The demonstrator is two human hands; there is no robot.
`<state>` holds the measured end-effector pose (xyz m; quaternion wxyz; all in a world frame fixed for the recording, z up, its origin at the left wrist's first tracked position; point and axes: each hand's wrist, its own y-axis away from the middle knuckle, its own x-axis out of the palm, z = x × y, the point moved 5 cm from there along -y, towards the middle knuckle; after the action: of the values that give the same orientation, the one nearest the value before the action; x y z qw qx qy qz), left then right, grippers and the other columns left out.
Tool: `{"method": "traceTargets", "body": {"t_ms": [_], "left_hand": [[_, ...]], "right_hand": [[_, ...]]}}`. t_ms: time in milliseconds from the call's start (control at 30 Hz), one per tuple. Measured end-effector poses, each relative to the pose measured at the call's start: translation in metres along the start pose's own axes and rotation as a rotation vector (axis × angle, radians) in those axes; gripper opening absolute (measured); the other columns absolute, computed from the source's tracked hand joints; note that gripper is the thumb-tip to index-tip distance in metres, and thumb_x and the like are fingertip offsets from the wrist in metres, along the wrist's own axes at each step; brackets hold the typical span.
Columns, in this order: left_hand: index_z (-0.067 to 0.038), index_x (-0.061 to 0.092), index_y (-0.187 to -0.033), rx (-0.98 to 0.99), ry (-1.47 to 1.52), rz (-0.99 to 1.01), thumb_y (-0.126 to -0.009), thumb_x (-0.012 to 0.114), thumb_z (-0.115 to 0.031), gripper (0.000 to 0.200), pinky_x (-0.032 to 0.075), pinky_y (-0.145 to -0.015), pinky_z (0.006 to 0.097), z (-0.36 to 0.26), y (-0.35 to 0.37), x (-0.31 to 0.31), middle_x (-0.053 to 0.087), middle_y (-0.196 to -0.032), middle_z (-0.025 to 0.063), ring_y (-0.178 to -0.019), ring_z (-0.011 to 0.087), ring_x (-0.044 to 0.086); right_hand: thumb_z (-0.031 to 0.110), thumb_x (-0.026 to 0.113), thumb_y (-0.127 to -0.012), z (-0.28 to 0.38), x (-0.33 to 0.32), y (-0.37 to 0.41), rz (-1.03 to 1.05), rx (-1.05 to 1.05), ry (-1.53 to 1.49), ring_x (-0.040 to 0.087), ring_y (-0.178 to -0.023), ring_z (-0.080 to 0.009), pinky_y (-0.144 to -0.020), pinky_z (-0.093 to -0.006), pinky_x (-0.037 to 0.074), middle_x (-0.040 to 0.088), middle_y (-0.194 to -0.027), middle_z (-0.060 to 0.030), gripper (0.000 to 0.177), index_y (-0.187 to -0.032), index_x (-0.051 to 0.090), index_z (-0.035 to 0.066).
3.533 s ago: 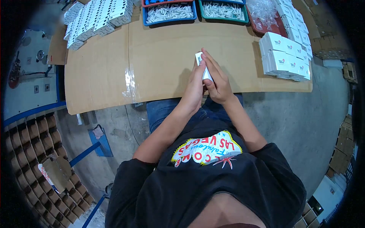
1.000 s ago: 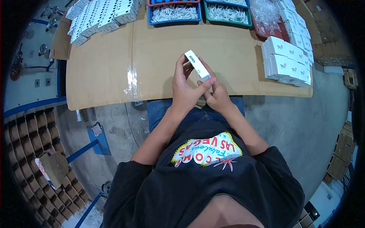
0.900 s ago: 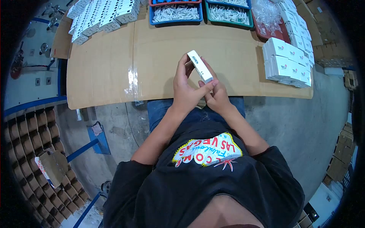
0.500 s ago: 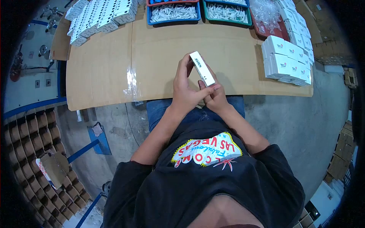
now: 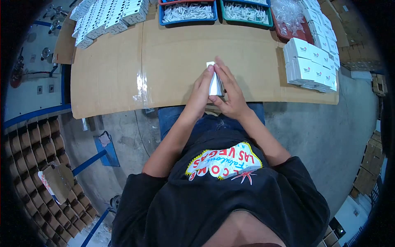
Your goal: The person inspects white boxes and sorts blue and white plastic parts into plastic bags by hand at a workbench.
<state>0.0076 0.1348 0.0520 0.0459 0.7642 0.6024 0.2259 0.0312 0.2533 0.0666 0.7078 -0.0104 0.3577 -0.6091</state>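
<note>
A small white box (image 5: pixel 214 87) stands between my two hands over the front part of the cardboard-covered table. My left hand (image 5: pixel 199 94) presses along its left side, with the fingertips near its far end. On the other side is my right hand (image 5: pixel 233 95), its thumb at the near end of the box and its fingers stretched along the right side. The right fingertips are slightly blurred. Much of the box's sides is hidden by the fingers.
Stacked white boxes stand at the back left (image 5: pixel 111 18) and right (image 5: pixel 306 66). Between them, a blue tray (image 5: pixel 189 23) and a green tray (image 5: pixel 247 24) hold small white pieces. Clear plastic bags (image 5: pixel 286 18) lie in a red tray (image 5: pixel 302 35).
The box has turned more upright in view, and its printed lettering no longer shows. My right hand has shifted from underneath to the box's right side, fingers now extended.
</note>
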Motion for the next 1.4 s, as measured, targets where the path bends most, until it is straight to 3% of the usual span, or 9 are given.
{"method": "traceTargets", "body": {"t_ms": [67, 167, 267, 633, 800, 900, 1133, 1200, 1400], "left_hand": [[-0.008, 0.056, -0.134, -0.236, 0.222, -0.021, -0.102, 0.048, -0.063, 0.064, 0.052, -0.072, 0.0278, 0.014, 0.006, 0.002, 0.064, -0.104, 0.0069, -0.089, 0.0124, 0.064], [-0.01, 0.051, -0.139, -0.26, 0.215, 0.039, -0.101, 0.048, -0.065, 0.067, 0.053, -0.086, 0.0324, 0.011, 0.012, 0.009, 0.063, -0.114, 0.0047, -0.101, 0.0165, 0.064], [-0.011, 0.05, -0.139, -0.265, 0.269, 0.071, -0.101, 0.048, -0.066, 0.067, 0.053, -0.086, 0.0328, 0.011, 0.016, 0.016, 0.062, -0.115, 0.0053, -0.102, 0.0158, 0.064], [-0.01, 0.055, -0.13, -0.133, 0.209, -0.012, -0.102, 0.049, -0.062, 0.059, 0.051, -0.083, 0.0297, 0.013, 0.019, 0.03, 0.062, -0.11, 0.0039, -0.098, 0.0126, 0.061], [-0.008, 0.056, -0.125, 0.043, 0.251, -0.066, -0.106, 0.046, -0.054, 0.051, 0.049, -0.077, 0.0255, 0.005, 0.018, 0.038, 0.06, -0.102, 0.0004, -0.092, 0.0092, 0.058], [-0.003, 0.055, -0.127, 0.004, 0.257, -0.064, -0.109, 0.04, -0.047, 0.05, 0.045, -0.072, 0.0246, 0.0, 0.023, 0.042, 0.056, -0.096, 0.0012, -0.085, 0.0083, 0.053], [-0.002, 0.056, -0.127, 0.028, 0.219, -0.115, -0.11, 0.04, -0.047, 0.051, 0.045, -0.077, 0.0254, 0.006, 0.021, 0.039, 0.057, -0.098, 0.0016, -0.088, 0.0092, 0.051], [-0.002, 0.056, -0.128, 0.039, 0.2, -0.129, -0.11, 0.039, -0.047, 0.051, 0.045, -0.081, 0.0261, 0.008, 0.021, 0.037, 0.057, -0.099, 0.0016, -0.09, 0.0097, 0.051], [-0.002, 0.057, -0.129, 0.032, 0.214, -0.132, -0.11, 0.04, -0.047, 0.052, 0.045, -0.085, 0.0264, 0.007, 0.021, 0.037, 0.058, -0.101, 0.0025, -0.093, 0.0099, 0.053]], "right_hand": [[0.046, 0.067, -0.094, -0.001, 0.0, 0.002, -0.007, 0.016, -0.046, 0.04, -0.145, -0.0419, -0.119, -0.0508, 0.031, 0.035, -0.16, -0.025, 0.082, -0.157, 0.035, 0.004], [0.049, 0.066, -0.094, -0.006, -0.004, 0.002, -0.033, -0.006, -0.062, 0.044, -0.141, -0.0412, -0.117, -0.0467, 0.035, 0.039, -0.157, -0.0251, 0.083, -0.155, 0.037, -0.001], [0.049, 0.064, -0.095, -0.001, -0.011, -0.002, -0.047, -0.03, -0.069, 0.046, -0.139, -0.0411, -0.115, -0.045, 0.038, 0.042, -0.154, -0.0262, 0.082, -0.153, 0.038, -0.004], [0.055, 0.047, -0.103, 0.002, -0.009, -0.005, -0.114, -0.132, -0.111, 0.046, -0.14, -0.0456, -0.115, -0.0463, 0.038, 0.041, -0.153, -0.0331, 0.082, -0.149, 0.039, -0.012], [0.055, 0.036, -0.106, 0.001, -0.011, 0.0, -0.241, -0.151, -0.038, 0.057, -0.13, -0.0469, -0.108, -0.0472, 0.047, 0.053, -0.142, -0.0336, 0.079, -0.143, 0.047, -0.013], [0.054, 0.034, -0.108, 0.0, -0.01, 0.001, -0.279, -0.154, -0.025, 0.06, -0.126, -0.0458, -0.105, -0.0461, 0.05, 0.057, -0.139, -0.033, 0.076, -0.14, 0.05, -0.013], [0.051, 0.032, -0.109, -0.001, -0.008, 0.004, -0.296, -0.144, -0.02, 0.062, -0.124, -0.0444, -0.103, -0.0449, 0.051, 0.059, -0.136, -0.032, 0.074, -0.138, 0.053, -0.013], [0.056, 0.022, -0.109, -0.003, -0.006, 0.005, -0.258, -0.141, 0.033, 0.064, -0.122, -0.0424, -0.1, -0.0432, 0.053, 0.059, -0.138, -0.0311, 0.081, -0.139, 0.05, -0.014], [0.051, 0.028, -0.109, -0.006, -0.005, 0.006, -0.285, -0.131, -0.047, 0.063, -0.123, -0.0441, -0.102, -0.0447, 0.052, 0.059, -0.136, -0.0316, 0.074, -0.138, 0.053, -0.012]]}}
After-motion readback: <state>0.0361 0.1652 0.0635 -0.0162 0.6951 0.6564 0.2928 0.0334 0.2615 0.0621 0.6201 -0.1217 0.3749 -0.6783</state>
